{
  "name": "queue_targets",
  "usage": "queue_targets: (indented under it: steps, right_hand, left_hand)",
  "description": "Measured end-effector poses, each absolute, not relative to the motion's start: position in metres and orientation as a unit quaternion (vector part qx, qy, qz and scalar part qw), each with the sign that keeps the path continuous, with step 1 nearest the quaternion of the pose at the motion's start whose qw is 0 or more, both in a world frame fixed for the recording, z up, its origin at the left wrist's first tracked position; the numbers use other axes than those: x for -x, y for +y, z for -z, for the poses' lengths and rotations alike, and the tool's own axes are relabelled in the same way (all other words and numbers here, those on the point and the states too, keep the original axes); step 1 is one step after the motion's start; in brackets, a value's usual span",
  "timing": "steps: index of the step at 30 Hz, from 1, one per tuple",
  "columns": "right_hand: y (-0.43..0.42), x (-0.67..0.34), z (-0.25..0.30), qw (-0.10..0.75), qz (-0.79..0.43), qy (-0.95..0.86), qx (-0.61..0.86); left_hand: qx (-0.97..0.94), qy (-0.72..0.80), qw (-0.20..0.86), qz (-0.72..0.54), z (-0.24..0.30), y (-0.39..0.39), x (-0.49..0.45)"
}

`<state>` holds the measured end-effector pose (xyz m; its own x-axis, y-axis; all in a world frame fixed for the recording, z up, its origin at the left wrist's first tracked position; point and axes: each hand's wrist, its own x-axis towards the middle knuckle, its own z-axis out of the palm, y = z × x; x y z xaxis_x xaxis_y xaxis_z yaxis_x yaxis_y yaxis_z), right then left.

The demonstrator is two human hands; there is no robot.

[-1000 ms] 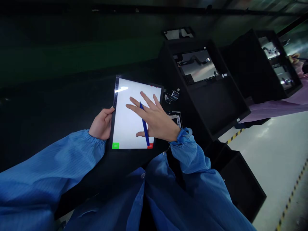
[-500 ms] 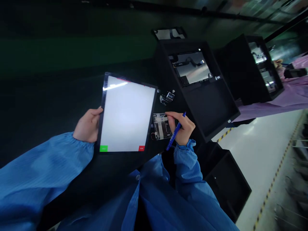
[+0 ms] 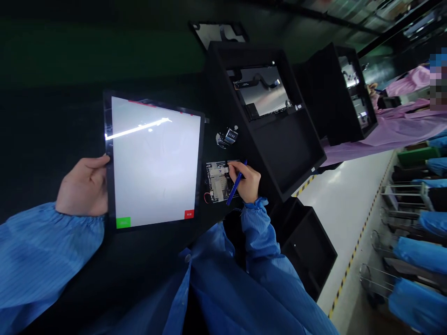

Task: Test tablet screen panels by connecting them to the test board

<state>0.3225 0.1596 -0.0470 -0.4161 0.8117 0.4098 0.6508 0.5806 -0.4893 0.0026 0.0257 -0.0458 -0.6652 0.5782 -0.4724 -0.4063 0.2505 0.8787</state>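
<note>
My left hand (image 3: 84, 186) grips the left edge of a tablet (image 3: 153, 163) with a lit white screen, a green button at its lower left and a red one at its lower right. My right hand (image 3: 248, 181) is closed around a blue pen (image 3: 236, 184) and rests on the right side of a small circuit board (image 3: 219, 180) that lies on the dark bench just right of the tablet. Both arms wear blue sleeves.
A metal hand counter (image 3: 226, 137) sits behind the board. Black open bins (image 3: 279, 135) with tablet parts stand to the right, another (image 3: 344, 93) farther back. A person in pink (image 3: 405, 121) works at the far right. Stools and blue garments line the white floor.
My right hand left the tablet screen, where its fingers lay spread, and went right to the circuit board, closing on the pen. The view swung left, so the tablet looks larger.
</note>
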Motion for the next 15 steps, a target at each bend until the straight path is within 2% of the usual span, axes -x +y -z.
queue_targets:
  steps: [7, 11, 15]
  right_hand:
    - [0.159, -0.324, 0.049, 0.287, -0.081, -0.857, 0.419]
    - [0.159, -0.322, 0.05, 0.3, -0.099, -0.85, 0.421]
    - [0.158, -0.322, 0.051, 0.313, -0.131, -0.836, 0.431]
  left_hand:
    - [-0.083, 0.717, 0.372, -0.583, 0.032, 0.03, -0.009]
    - [-0.03, 0.734, 0.351, -0.581, 0.008, 0.043, -0.028]
    - [-0.044, 0.691, 0.36, -0.626, 0.011, 0.043, -0.028]
